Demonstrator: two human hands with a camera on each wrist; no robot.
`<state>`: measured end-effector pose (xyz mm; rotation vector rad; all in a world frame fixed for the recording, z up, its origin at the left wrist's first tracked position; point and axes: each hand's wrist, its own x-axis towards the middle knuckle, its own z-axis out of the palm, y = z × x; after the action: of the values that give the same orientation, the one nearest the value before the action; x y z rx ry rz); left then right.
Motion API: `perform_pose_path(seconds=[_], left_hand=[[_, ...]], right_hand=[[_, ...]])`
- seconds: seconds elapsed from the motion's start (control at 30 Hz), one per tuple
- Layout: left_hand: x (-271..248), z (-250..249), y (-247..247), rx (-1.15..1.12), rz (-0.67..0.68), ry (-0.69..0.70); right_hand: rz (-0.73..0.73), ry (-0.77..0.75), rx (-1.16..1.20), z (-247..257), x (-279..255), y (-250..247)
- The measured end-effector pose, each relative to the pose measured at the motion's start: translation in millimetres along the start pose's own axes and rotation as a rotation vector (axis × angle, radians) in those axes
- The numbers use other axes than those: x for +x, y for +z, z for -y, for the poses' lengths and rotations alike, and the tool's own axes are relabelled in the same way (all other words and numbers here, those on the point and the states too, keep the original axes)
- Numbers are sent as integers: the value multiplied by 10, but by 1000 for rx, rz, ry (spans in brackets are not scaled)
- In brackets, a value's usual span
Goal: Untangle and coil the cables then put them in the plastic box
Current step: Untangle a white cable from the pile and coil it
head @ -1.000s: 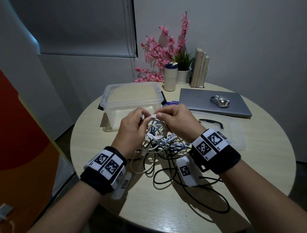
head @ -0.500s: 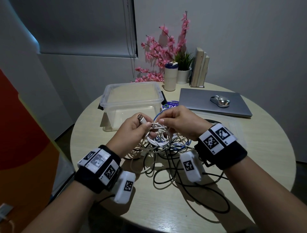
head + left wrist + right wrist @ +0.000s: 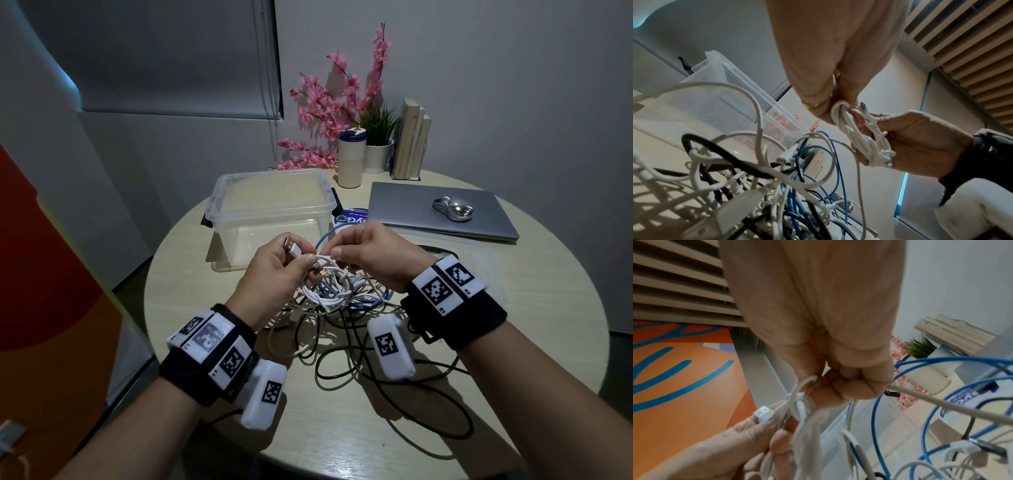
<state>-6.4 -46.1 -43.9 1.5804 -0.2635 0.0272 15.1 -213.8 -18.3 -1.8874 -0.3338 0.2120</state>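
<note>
Two hands work together just above the cable pile [image 3: 342,329] on the round table [image 3: 513,342]. I see the left hand [image 3: 274,274] closed around a small coil of white USB cable [image 3: 325,284], with the USB plug [image 3: 292,247] sticking up past the thumb. I think it is held like this so the loops do not spring open. The right hand [image 3: 370,253] has its fingers curled, and thumb and forefinger pinch the white cable at the top of the coil. In the right wrist view a loop of it goes around a fingertip [image 3: 818,382], which looks to me like a wrap around the bundle to secure it.

The other cables, blue [image 3: 370,301], black [image 3: 428,411] and white, lie in a tangle under the hands, and some strands rise toward the coil, so I cannot tell if it is fully free. The plastic box [image 3: 270,205] stands open just beyond the hands, with nothing that I can see in it, a short reach for dropping the coil in. Its lid [image 3: 479,260] lies flat on the right, near the closed laptop [image 3: 411,209], on which a computer mouse [image 3: 452,209] rests.
</note>
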Motion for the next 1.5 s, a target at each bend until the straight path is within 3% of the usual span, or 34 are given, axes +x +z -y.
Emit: perform_pose_path(seconds=[0.23, 0.4, 0.67, 1.0, 1.33, 1.5], left_hand=[[-11, -19, 65, 58, -47, 62], [39, 1, 49, 12, -60, 20], [79, 13, -10, -12, -195, 17], [56, 16, 42, -119, -159, -39], [39, -25, 24, -237, -18, -156], [17, -75, -3, -112, 35, -165]], right_hand=[[39, 4, 135, -26, -6, -48], [-60, -10, 97, 7, -23, 32], [-190, 51, 90, -40, 12, 65], [-130, -97, -149, -28, 22, 70], [-147, -46, -13, -133, 59, 14], [-177, -38, 8, -132, 51, 56]])
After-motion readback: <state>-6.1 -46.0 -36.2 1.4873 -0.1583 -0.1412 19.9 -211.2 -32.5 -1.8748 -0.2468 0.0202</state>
